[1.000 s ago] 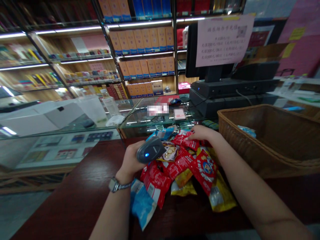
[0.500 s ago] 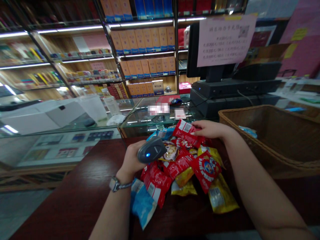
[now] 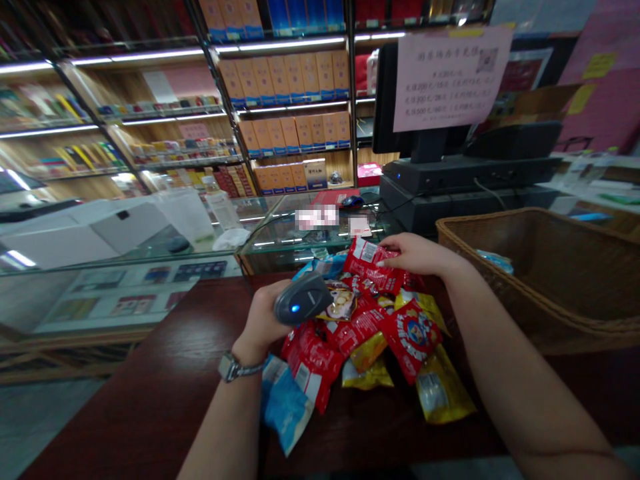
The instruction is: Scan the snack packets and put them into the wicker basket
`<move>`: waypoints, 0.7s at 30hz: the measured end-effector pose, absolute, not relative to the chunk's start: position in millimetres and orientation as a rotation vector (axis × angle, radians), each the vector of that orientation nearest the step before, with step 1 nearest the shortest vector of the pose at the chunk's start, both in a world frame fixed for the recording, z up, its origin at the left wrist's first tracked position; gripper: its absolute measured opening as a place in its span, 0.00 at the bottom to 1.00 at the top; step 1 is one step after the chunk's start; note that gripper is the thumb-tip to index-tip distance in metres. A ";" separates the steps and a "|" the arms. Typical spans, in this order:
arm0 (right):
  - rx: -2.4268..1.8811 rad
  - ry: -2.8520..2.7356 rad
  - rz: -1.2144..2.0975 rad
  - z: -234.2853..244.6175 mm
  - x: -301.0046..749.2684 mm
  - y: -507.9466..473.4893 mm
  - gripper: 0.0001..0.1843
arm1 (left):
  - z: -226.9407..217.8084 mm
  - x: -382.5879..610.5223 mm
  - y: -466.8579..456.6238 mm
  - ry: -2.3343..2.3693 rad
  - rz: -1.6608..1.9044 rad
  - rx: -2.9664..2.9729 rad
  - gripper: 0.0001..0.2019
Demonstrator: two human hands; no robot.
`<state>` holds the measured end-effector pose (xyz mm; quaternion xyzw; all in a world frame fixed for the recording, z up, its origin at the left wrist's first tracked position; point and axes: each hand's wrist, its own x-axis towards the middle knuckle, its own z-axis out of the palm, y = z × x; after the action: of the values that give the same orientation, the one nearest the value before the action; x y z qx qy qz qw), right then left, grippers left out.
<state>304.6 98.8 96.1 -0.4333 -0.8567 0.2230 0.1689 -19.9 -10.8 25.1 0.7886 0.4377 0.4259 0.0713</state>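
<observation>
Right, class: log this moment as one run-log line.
left hand: holds scanner | right hand: holds red packet | snack pile on counter | basket beside it

Bare forearms, a silver metal-link wristwatch (image 3: 229, 367) with a pale face just behind the left hand (image 3: 263, 317).

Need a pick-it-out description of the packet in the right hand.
Find the wicker basket on the dark counter; a snack pile lies just left of it. At the pile's far end, the right hand grips a red packet. Unlike the other red packets lying flat, it is lifted, white label up.
</observation>
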 end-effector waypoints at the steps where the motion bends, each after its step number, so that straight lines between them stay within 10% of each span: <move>1: -1.239 -2.438 0.618 97.0 304.7 97.4 0.17 | 25.2 -20.1 -10.8 1.321 1.277 2.376 0.14; 12: -1.237 -2.429 0.458 103.9 306.0 90.9 0.18 | 22.5 -22.3 -9.5 1.327 1.295 2.395 0.11; 21: -1.939 -1.560 -0.338 147.6 369.8 50.2 0.32 | 22.4 -23.4 -9.6 1.309 1.288 2.385 0.13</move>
<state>369.8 50.2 147.6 -0.7342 -0.5904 -0.1279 0.3099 -23.4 -9.6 22.4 0.7906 0.4340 0.4270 0.0655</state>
